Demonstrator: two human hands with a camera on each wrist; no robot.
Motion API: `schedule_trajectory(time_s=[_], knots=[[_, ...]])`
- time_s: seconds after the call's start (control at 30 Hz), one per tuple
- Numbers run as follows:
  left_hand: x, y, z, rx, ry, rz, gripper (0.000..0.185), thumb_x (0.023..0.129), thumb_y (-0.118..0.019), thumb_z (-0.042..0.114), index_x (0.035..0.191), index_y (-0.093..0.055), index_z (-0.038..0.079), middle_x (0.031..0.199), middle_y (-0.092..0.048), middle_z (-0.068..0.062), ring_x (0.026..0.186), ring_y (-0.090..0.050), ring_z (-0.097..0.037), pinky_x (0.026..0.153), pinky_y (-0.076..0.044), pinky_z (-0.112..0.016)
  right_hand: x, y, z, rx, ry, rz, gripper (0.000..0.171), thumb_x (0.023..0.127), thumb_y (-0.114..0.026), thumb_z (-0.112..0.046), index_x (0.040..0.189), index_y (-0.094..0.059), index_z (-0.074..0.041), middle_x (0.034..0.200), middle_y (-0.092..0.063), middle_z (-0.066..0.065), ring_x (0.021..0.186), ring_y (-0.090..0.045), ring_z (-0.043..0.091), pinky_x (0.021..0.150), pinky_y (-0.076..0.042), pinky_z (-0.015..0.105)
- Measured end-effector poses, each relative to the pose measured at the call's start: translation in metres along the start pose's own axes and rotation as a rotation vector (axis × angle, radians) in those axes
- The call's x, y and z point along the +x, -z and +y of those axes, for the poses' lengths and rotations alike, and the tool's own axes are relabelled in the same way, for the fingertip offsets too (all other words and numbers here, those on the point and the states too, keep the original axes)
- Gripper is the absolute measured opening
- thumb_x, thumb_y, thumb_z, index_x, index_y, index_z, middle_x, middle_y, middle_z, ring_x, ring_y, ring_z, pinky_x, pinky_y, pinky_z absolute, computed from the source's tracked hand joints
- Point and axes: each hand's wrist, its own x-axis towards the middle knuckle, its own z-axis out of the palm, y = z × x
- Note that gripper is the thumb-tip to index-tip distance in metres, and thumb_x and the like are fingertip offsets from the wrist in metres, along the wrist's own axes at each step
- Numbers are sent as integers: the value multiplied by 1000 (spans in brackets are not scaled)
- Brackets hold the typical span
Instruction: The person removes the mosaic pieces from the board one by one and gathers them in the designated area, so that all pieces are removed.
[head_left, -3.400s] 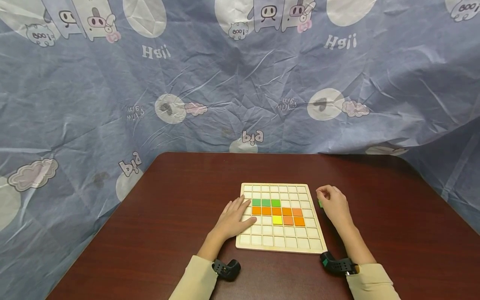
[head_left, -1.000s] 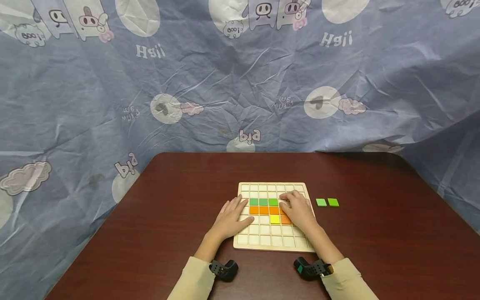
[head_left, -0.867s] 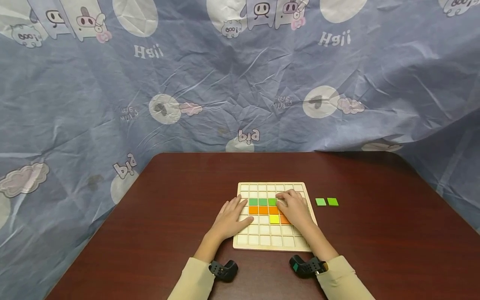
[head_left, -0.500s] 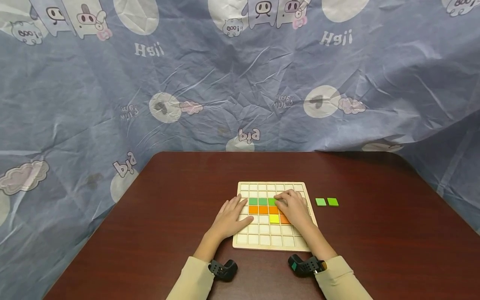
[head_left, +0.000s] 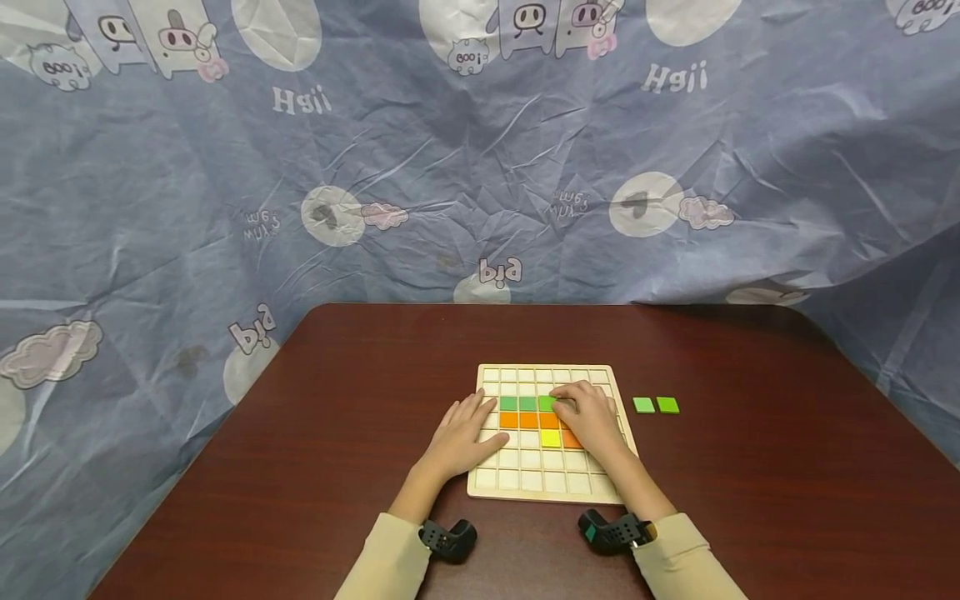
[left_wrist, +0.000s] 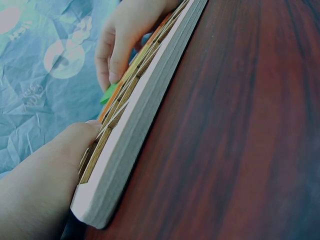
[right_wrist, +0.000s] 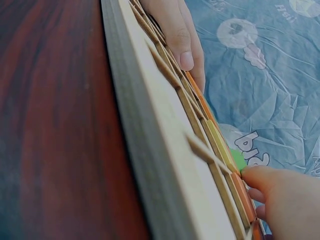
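Note:
A square wooden grid board [head_left: 525, 483] lies on the table. Teal tiles [head_left: 517, 403], orange tiles [head_left: 528, 421] and a yellow tile [head_left: 551, 438] sit in its cells. My left hand [head_left: 463, 442] rests on the board's left edge, fingers spread and thumb over the frame. My right hand [head_left: 592, 418] reaches over the right half, thumb and forefinger pinching a green tile [head_left: 547, 403] at the end of the teal row. In the left wrist view this green tile [left_wrist: 108, 94] stands tilted above the board at the fingertips. The right hand hides several cells under it.
Two loose tiles, one light green [head_left: 643, 405] and one brighter green [head_left: 667, 405], lie on the dark wooden table [head_left: 750, 467] right of the board. A patterned blue cloth [head_left: 450, 167] hangs behind the table.
My right hand has come left from beside the board to the green tile on it, uncovering the two loose tiles. Over the last half second it stays nearly still. My left hand keeps its place.

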Motion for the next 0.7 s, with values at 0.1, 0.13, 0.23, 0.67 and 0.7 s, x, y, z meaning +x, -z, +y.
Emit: schedule_trajectory(time_s=[0.1,0.13,0.23,0.67,0.7], knots=[[1,0,1,3,-2,1,65,88,-40,55,141,-32,19,151,-22,-6,139,-22,-24,115,-12,-43,2,0,2,34,2,4,19,85,-61,-22,102,-66,-17,108,-62,5,103,-51,27,89,-31,49],[1,-1,1,2,-2,2,65,88,-40,55,141,-32,19,151,-22,-5,139,-22,-24,115,-12,-43,2,0,2,45,5,6,18,84,-61,-21,101,-66,-16,107,-63,5,102,-52,27,89,-31,49],[1,-1,1,0,-2,5,65,88,-40,55,141,-32,19,151,-22,-5,139,-22,-24,115,-12,-43,3,-1,2,81,21,12,18,83,-63,-19,100,-64,-14,100,-65,6,96,-55,26,87,-32,47],[-1,0,0,10,6,3,65,88,-40,55,142,-31,19,151,-21,-6,139,-21,-24,115,-12,-42,4,-2,-3,124,0,-50,19,81,-67,-18,96,-55,-14,90,-64,4,89,-58,23,85,-40,42],[-1,0,0,10,5,4,65,88,-40,55,141,-31,19,151,-22,-6,139,-22,-24,115,-12,-42,5,-2,-2,119,1,-51,19,81,-67,-18,95,-55,-14,89,-64,3,89,-58,22,84,-40,41]])
